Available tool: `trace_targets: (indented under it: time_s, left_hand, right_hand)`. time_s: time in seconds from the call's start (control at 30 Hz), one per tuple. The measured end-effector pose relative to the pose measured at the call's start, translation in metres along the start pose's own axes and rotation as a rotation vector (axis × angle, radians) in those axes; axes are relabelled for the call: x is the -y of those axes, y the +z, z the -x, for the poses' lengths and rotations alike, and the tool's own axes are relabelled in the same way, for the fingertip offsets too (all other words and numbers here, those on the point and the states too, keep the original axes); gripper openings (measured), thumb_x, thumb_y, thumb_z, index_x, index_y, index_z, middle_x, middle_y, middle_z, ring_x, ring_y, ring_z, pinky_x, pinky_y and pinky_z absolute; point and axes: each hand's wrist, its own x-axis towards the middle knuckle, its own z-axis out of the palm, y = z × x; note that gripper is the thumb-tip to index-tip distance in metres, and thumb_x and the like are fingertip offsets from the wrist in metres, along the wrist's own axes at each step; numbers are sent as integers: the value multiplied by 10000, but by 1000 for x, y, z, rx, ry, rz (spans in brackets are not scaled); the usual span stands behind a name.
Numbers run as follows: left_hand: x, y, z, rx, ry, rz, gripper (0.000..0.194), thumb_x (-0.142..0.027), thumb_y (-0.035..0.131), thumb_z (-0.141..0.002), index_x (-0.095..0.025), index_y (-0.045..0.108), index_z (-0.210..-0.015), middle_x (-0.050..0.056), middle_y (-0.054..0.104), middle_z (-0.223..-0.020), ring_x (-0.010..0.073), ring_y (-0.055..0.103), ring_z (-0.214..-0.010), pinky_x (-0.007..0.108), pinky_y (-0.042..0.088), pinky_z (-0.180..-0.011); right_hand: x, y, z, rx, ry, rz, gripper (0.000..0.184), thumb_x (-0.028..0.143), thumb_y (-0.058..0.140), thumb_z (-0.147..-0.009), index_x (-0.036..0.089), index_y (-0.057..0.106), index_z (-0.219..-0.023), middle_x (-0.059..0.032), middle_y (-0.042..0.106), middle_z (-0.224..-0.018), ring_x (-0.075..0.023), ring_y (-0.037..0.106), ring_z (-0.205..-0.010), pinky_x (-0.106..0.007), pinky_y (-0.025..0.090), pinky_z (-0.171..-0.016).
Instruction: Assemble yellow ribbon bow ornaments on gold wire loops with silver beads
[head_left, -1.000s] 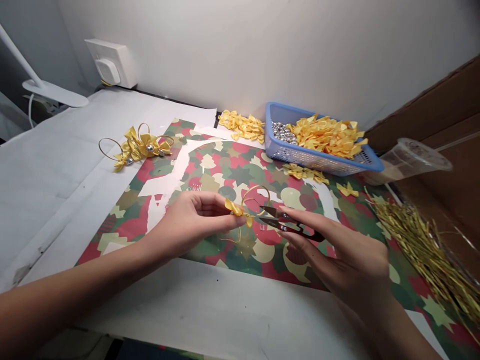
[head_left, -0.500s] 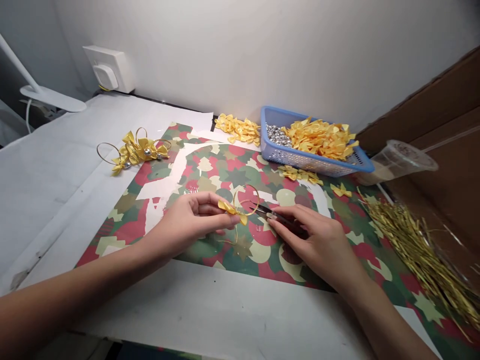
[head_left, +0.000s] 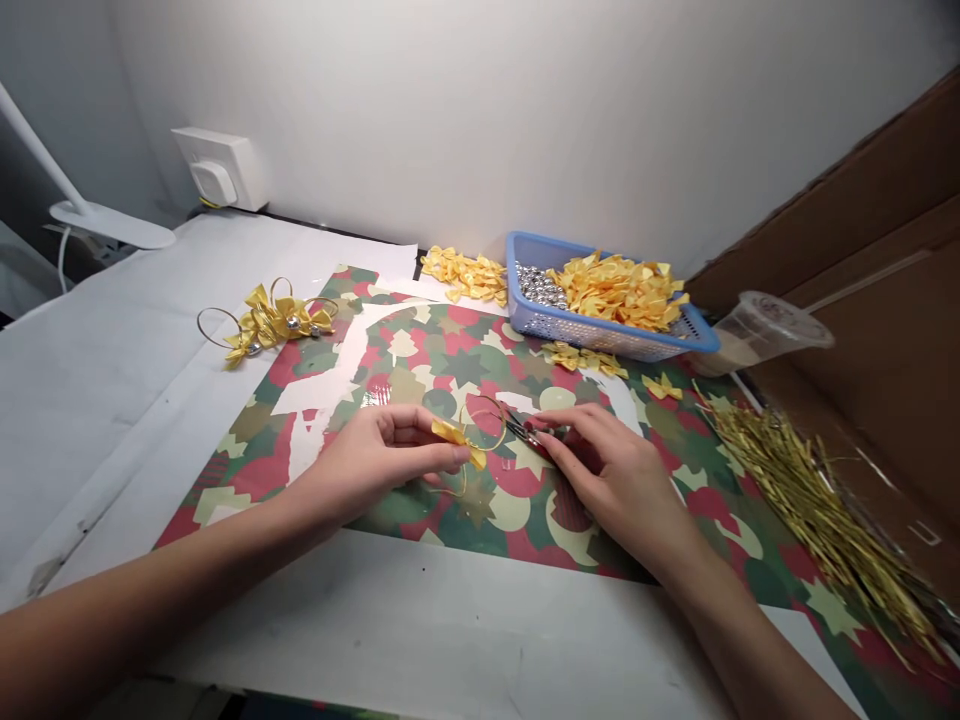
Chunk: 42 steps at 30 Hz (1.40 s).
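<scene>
My left hand (head_left: 375, 455) pinches a small yellow ribbon bow (head_left: 454, 434) tied to a gold wire loop (head_left: 484, 418), just above the patterned paper (head_left: 420, 360). My right hand (head_left: 611, 470) lies low on the paper with its fingers closed over small dark thread snips (head_left: 521, 432). The blade tips of the snips point left and sit right beside the wire loop.
A blue basket (head_left: 600, 335) with yellow bows and silver beads stands at the back. Loose bows (head_left: 465, 272) lie beside it. Finished bow loops (head_left: 274, 320) rest at the left. Gold wire ties (head_left: 802, 490) are piled at the right, near a plastic cup (head_left: 765, 335). A wall socket (head_left: 217, 168) and a lamp base (head_left: 112, 225) are at the far left.
My right hand has come down onto the paper with the snips and moved left toward the loop. My left hand with the bow shifted slightly left and lower.
</scene>
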Motion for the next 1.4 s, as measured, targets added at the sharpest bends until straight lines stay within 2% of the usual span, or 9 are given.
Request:
trace_targets:
  time_s: [0.13, 0.2, 0.27, 0.4, 0.73, 1.0, 1.1, 1.23, 1.4]
  left_hand:
    - [0, 2, -1, 5, 8, -19, 150, -260, 775, -654, -163, 660, -659, -4, 695, -691, 103, 644, -653, 177, 512, -595]
    - [1, 3, -1, 34, 9, -16, 145, -234, 782, -636, -165, 657, -662, -11, 693, -678, 107, 650, -659, 173, 508, -588]
    - [2, 3, -2, 58, 10, -2, 153, -205, 792, -613, -165, 654, -665, -20, 688, -662, 99, 642, -653, 164, 499, -583]
    - [3, 2, -2, 88, 9, 9, 137, -224, 771, -651, -162, 650, -671, -20, 687, -663, 85, 627, -639, 163, 491, -589]
    - [6, 1, -3, 113, 37, -2, 149, -236, 768, -669, -161, 641, -696, -24, 672, -673, 89, 627, -650, 184, 497, -619]
    - [7, -1, -1, 97, 38, 38, 236, -248, 808, -631, -164, 636, -770, -13, 717, -726, 123, 687, -709, 223, 530, -705]
    - [8, 0, 2, 59, 50, 63, 296, -238, 823, -606, -159, 654, -836, -15, 712, -703, 145, 699, -718, 255, 545, -726]
    - [12, -4, 1, 82, 50, 79, 416, -258, 836, -583, -151, 660, -944, 10, 725, -746, 184, 708, -785, 311, 548, -785]
    - [14, -18, -4, 136, 63, 50, 655, -244, 867, -529, -164, 575, -1110, 77, 723, -921, 223, 697, -891, 348, 540, -806]
  right_hand:
    - [18, -1, 4, -239, -245, -63, 200, 126, 549, -881, 242, 649, -1009, -46, 640, -905, -166, 643, -789, -282, 517, -665]
    - [29, 1, 7, -199, -459, -106, 310, 54, 531, -868, 245, 637, -1088, -53, 626, -924, -155, 634, -802, -278, 517, -677]
    - [36, 5, 10, -155, -545, -96, 341, 36, 515, -868, 221, 632, -1129, -74, 621, -942, -164, 621, -814, -295, 516, -683]
    - [39, 11, 11, -110, -530, -75, 328, 45, 502, -873, 162, 634, -1149, -106, 635, -938, -180, 600, -790, -316, 505, -644]
    - [39, 12, 10, -85, -453, -137, 200, 105, 539, -871, 183, 640, -1024, -72, 662, -855, -170, 606, -719, -314, 502, -610]
    - [45, 14, 8, -155, -496, -62, 178, 171, 608, -822, 185, 629, -998, -71, 690, -843, -185, 633, -729, -316, 523, -626]
    - [45, 19, 8, -229, -561, -1, 183, 133, 610, -829, 202, 638, -996, -55, 710, -814, -181, 649, -705, -311, 514, -622]
    - [43, 23, 2, -226, -557, -98, 218, 56, 550, -854, 215, 648, -966, -41, 726, -829, -164, 668, -714, -294, 523, -633]
    - [55, 23, -35, -204, -448, -179, 123, 143, 562, -880, 222, 654, -905, -40, 705, -818, -175, 665, -737, -292, 527, -640]
